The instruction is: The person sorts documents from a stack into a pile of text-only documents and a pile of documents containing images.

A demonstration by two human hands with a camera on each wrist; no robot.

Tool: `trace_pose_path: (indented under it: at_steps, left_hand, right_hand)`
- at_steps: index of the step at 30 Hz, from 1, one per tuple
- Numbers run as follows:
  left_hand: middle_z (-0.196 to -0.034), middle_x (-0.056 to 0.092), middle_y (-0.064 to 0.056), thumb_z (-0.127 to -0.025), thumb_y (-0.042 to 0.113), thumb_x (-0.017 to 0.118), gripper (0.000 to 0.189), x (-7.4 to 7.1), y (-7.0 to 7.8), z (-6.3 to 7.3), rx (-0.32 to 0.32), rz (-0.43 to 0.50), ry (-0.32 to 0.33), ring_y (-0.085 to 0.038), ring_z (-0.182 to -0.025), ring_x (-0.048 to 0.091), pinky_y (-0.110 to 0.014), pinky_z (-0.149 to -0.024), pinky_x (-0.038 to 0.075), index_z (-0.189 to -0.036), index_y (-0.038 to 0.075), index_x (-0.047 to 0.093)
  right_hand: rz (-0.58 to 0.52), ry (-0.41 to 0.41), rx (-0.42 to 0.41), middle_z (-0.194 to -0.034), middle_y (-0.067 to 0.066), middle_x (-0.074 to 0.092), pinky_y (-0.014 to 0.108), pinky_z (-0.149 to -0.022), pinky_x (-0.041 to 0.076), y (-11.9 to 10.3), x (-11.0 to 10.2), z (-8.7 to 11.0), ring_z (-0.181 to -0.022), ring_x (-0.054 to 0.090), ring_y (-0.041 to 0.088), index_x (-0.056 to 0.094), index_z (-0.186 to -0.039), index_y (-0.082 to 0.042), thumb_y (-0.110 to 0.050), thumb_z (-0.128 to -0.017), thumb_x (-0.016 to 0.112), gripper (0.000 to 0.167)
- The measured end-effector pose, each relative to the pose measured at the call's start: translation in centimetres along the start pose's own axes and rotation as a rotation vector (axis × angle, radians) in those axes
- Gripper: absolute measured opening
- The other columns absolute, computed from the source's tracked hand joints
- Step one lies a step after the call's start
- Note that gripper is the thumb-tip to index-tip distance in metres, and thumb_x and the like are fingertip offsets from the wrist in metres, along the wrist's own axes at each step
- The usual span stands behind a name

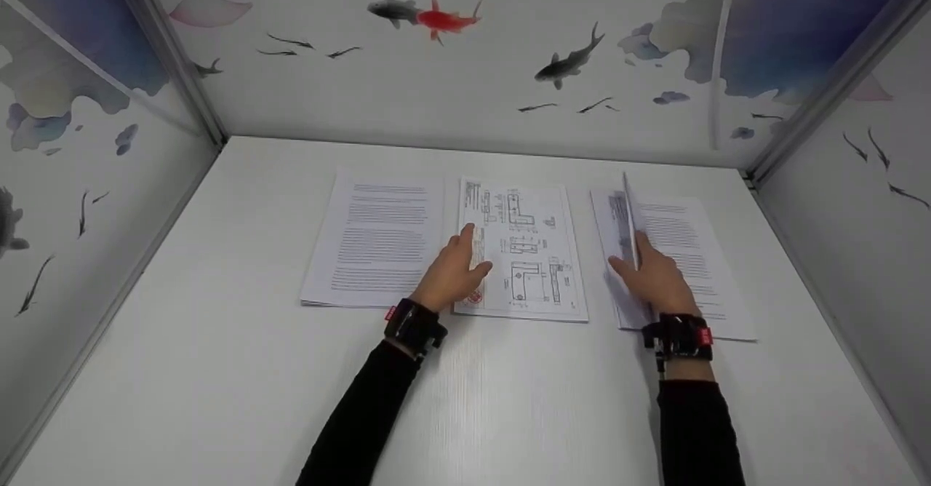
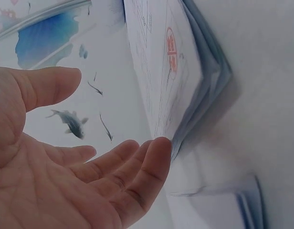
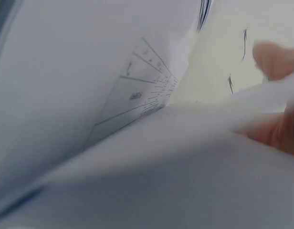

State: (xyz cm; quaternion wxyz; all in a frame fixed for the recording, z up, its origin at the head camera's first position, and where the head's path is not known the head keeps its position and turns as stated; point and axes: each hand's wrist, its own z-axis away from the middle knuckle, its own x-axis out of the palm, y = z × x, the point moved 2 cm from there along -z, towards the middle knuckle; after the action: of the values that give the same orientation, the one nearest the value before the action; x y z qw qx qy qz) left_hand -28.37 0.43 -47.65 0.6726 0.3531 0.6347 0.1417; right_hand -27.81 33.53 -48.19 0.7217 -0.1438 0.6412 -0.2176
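Note:
A raised sheet of paper [image 1: 630, 213] stands nearly on edge above the right paper stack [image 1: 687, 253], pinched between the thumb and fingers of my right hand [image 1: 660, 284]. In the right wrist view the sheet [image 3: 152, 157] is blurred and covers part of the hand; a printed table shows on the page beside it. My left hand [image 1: 452, 271] has its fingers extended and thumb apart, over the left edge of the middle stack [image 1: 542, 253] of technical drawings. In the left wrist view its fingertips are right at that stack's edge, near a red stamp [image 2: 172, 50].
A left stack [image 1: 385, 246] of text pages lies beside the middle one on the white table [image 1: 240, 369]. Walls with painted fish enclose the table at the back [image 1: 465, 100] and both sides. Black cameras are strapped to both wrists.

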Motion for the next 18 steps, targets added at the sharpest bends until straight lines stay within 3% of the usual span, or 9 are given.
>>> trace_pose_path:
  at_steps: [3,5,6,8,12,18]
  left_hand:
    - [-0.126,0.041,-0.021,-0.087,0.029,0.056,0.073,0.0,-0.1,0.0,0.000,0.011,-0.009,-0.026,-0.111,0.046,-0.037,-0.090,0.039,-0.141,0.002,0.014]
    - [-0.126,0.042,-0.021,-0.087,0.029,0.055,0.072,0.0,-0.1,0.0,0.004,0.011,-0.011,-0.025,-0.111,0.046,-0.037,-0.090,0.039,-0.140,0.002,0.015]
    - [-0.126,0.041,-0.020,-0.087,0.029,0.055,0.071,0.0,-0.1,0.0,0.007,0.010,-0.010,-0.025,-0.112,0.045,-0.037,-0.091,0.038,-0.140,0.003,0.016]
    - [-0.128,0.041,-0.019,-0.087,0.030,0.055,0.069,0.1,0.0,0.0,0.014,0.005,-0.007,-0.024,-0.114,0.044,-0.036,-0.093,0.037,-0.140,0.003,0.018]
    - [-0.130,0.041,-0.015,-0.088,0.030,0.054,0.063,0.3,0.4,-0.1,0.032,0.024,-0.009,-0.021,-0.119,0.039,-0.033,-0.096,0.033,-0.139,0.005,0.025]
    - [-0.126,0.048,-0.011,-0.088,0.031,0.053,0.056,0.7,1.5,-0.1,0.052,0.175,-0.049,-0.018,-0.116,0.043,-0.033,-0.092,0.036,-0.136,0.010,0.032]
  right_hand:
    - [-0.033,0.024,0.010,-0.102,0.024,0.055,0.035,-0.044,0.042,0.1,0.1,0.0,-0.065,0.054,0.027,-0.009,-0.141,-0.025,-0.019,-0.087,0.044,0.076]
    - [-0.061,0.040,-0.003,-0.079,0.019,0.055,0.034,-0.038,0.039,0.2,0.0,0.2,-0.051,0.049,0.024,-0.015,-0.140,-0.025,-0.004,-0.082,0.037,0.081]
    - [-0.065,0.049,-0.018,-0.078,0.021,0.055,0.034,-0.040,0.040,0.2,-0.1,0.3,-0.052,0.049,0.025,-0.015,-0.140,-0.022,0.000,-0.081,0.035,0.080]
    - [-0.076,0.064,-0.041,-0.086,0.026,0.057,0.036,-0.048,0.043,0.0,-0.2,0.4,-0.061,0.052,0.027,-0.006,-0.142,-0.013,0.002,-0.081,0.032,0.074]
    - [-0.066,0.102,-0.102,-0.126,0.026,0.043,0.042,-0.071,0.043,-0.7,-0.4,0.7,-0.088,0.049,0.033,0.023,-0.139,-0.002,0.010,-0.078,0.034,0.063]
    - [-0.057,0.237,-0.167,-0.126,0.022,0.045,0.043,-0.075,0.043,-2.5,-0.7,1.2,-0.095,0.049,0.032,0.034,-0.135,-0.003,0.020,-0.076,0.036,0.064]
